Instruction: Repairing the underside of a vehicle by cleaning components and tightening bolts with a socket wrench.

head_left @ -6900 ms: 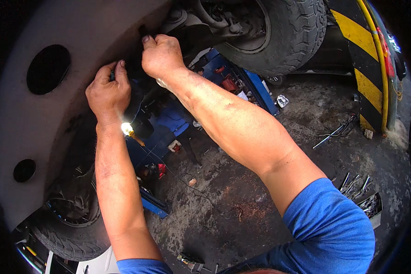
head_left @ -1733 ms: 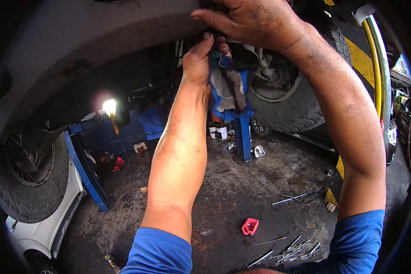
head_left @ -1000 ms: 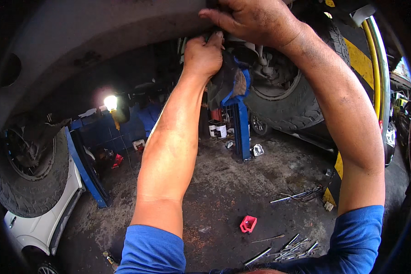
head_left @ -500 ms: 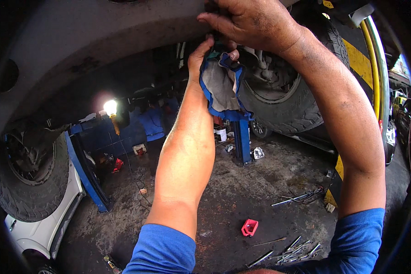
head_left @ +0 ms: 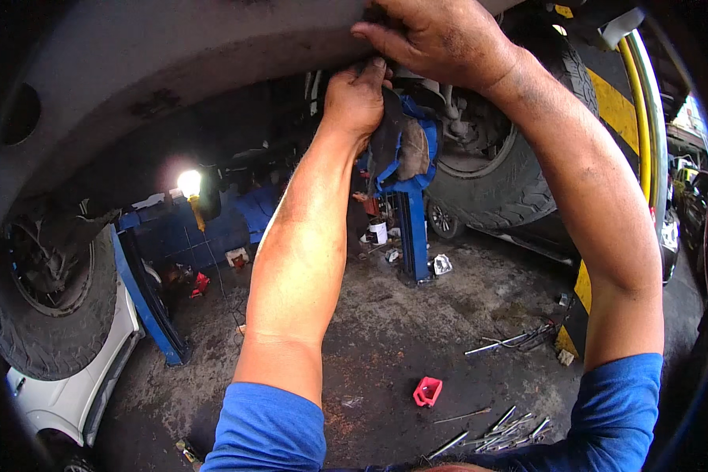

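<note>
Raised beneath a vehicle's dark underside panel [head_left: 236, 67], my left hand [head_left: 355, 98] is closed, thumb on top. From it hangs a grubby cloth [head_left: 414, 149], grey-brown inside with ragged blue edges. The hand's far fingers are mostly hidden. My right hand [head_left: 452, 39] is up at the panel's edge, above and to the right of the left one. Its thumb stretches out to the left, apart from the fingers. The fingers run out at the picture's top, beside a dark gap, so what they touch cannot be made out.
Large tyres hang at left [head_left: 55, 307] and right [head_left: 495, 197]. Blue lift posts stand at left [head_left: 153, 299] and centre [head_left: 414, 236]. A lit lamp [head_left: 189, 185] hangs in the back. On the stained floor lie a red holder [head_left: 427, 391], several wrenches [head_left: 503, 434] and a metal bar [head_left: 495, 344].
My left hand has turned, its back now showing, and the cloth has swung right with it. The left forearm has shifted left. My right hand has moved slightly right.
</note>
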Motion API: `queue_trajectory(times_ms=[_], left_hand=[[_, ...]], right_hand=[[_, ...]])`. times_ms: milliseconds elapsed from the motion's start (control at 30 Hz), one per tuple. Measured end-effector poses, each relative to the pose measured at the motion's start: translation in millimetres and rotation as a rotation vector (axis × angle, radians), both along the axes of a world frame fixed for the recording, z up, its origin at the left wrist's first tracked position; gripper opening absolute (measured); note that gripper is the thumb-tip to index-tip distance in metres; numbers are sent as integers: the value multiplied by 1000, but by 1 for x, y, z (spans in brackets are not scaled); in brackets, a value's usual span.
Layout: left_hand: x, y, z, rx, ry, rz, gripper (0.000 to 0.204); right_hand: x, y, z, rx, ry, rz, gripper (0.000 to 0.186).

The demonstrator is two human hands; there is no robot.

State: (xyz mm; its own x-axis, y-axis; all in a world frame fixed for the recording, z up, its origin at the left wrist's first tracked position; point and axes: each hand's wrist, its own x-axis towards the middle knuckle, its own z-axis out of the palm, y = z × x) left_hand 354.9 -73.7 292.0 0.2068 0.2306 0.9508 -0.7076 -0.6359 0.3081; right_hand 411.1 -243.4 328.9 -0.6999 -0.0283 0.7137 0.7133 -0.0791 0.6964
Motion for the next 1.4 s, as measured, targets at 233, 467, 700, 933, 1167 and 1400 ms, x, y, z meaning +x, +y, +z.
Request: queue_trajectory(times_ms=[233,467,700,933,1167,1400], left_hand=[[13,14,2,212,-176,621,29],[14,7,-8,-106,-75,-311,30],[3,9,-14,-169,314,-1123,24],[16,13,-13,-162,160,-1033,22],[8,-1,-13,-209,-31,-548,21],[13,-3,-5,-12,-148,230,27]], right_hand=[[0,3,3,13,-15,-16,26],[-2,2,0,23,29,-99,29],[0,-1,1,-8,31,-66,28],[0,0,2,5,-6,-64,27],[4,3,1,28,-42,-59,27],[4,5,4,64,-83,-61,27]])
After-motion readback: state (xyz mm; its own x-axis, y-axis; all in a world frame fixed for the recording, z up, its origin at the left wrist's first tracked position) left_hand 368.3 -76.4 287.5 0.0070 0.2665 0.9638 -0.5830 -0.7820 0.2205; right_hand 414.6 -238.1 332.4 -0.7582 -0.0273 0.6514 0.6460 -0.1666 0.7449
